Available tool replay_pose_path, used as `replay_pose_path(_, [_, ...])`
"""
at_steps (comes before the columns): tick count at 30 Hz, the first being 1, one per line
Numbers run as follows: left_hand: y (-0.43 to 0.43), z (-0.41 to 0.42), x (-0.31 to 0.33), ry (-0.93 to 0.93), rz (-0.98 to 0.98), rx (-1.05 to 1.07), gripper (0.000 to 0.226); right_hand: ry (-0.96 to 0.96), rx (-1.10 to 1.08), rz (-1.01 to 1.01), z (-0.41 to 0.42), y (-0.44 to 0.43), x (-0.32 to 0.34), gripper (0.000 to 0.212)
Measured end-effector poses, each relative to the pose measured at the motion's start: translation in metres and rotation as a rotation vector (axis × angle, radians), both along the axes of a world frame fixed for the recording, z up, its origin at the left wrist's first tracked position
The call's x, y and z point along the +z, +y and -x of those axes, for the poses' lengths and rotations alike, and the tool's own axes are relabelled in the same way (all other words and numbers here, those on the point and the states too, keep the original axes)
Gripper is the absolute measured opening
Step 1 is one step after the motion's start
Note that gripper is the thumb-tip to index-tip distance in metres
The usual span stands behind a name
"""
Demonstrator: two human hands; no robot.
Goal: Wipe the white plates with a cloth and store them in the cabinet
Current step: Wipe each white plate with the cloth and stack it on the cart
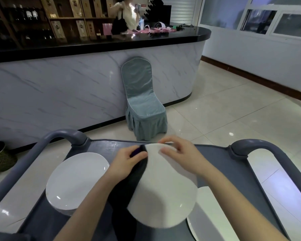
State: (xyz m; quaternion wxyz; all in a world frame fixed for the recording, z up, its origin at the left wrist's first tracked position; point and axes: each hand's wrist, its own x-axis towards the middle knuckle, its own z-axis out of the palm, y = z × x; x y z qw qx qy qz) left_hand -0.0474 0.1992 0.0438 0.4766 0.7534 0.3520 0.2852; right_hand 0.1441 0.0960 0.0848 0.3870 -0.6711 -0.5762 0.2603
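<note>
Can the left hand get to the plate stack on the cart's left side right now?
Probably yes. The stack lies uncovered just left of the left hand, nothing between them, but that hand is gripping the dark cloth against the held plate and would have to let go.

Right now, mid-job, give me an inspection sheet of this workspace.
Surface: grey cart, handles at both far corners.
Job's things: held plate raised and tilted over the cart; dark cloth against its left edge; plate stack at left; more plates at right, partly hidden.
Clutter: nothing seen on the cart.
Grippers: left hand grips the cloth; right hand pinches the held plate's far rim.
Cables: nothing seen.
Surroundings: covered chair against a marble counter; basket on the floor at left; person behind the counter.
</note>
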Motion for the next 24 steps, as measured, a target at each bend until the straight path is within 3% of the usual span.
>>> replay_pose_path(2, [0.005, -0.005, 0.009, 0.113, -0.092, -0.153, 0.030, -0.097, 0.092, 0.050, 0.006, 0.002, -0.002, 0.010])
replay_pose_path(5, [0.004, -0.003, 0.006, 0.085, -0.044, -0.100, 0.027, -0.037, 0.039, -0.004, 0.008, -0.004, -0.008, 0.014])
replay_pose_path(8, [-0.008, 0.003, -0.007, -0.067, 0.225, 0.208, 0.024, 0.131, -0.225, -0.077, -0.003, -0.009, -0.012, 0.018])
replay_pose_path(12, [-0.034, -0.015, -0.032, -0.265, 0.611, 0.689, 0.027, 0.402, -0.774, -0.257, 0.036, -0.012, -0.043, 0.022])
replay_pose_path(15, [-0.059, -0.033, -0.045, -0.359, 0.737, 0.886, 0.029, 0.635, -1.020, -0.301, 0.076, -0.011, -0.059, 0.024])
replay_pose_path(19, [-0.048, -0.024, -0.046, -0.357, 0.856, 0.803, 0.024, 0.517, -0.761, -0.239, 0.070, -0.024, -0.064, 0.025])
replay_pose_path(21, [-0.032, -0.013, -0.040, -0.303, 0.813, 0.769, 0.028, 0.408, -0.542, -0.236, 0.058, -0.039, -0.064, 0.040])
replay_pose_path(24, [-0.011, 0.000, -0.031, -0.228, 0.750, 0.727, 0.031, 0.038, -0.275, -0.275, 0.038, -0.059, -0.056, 0.061])
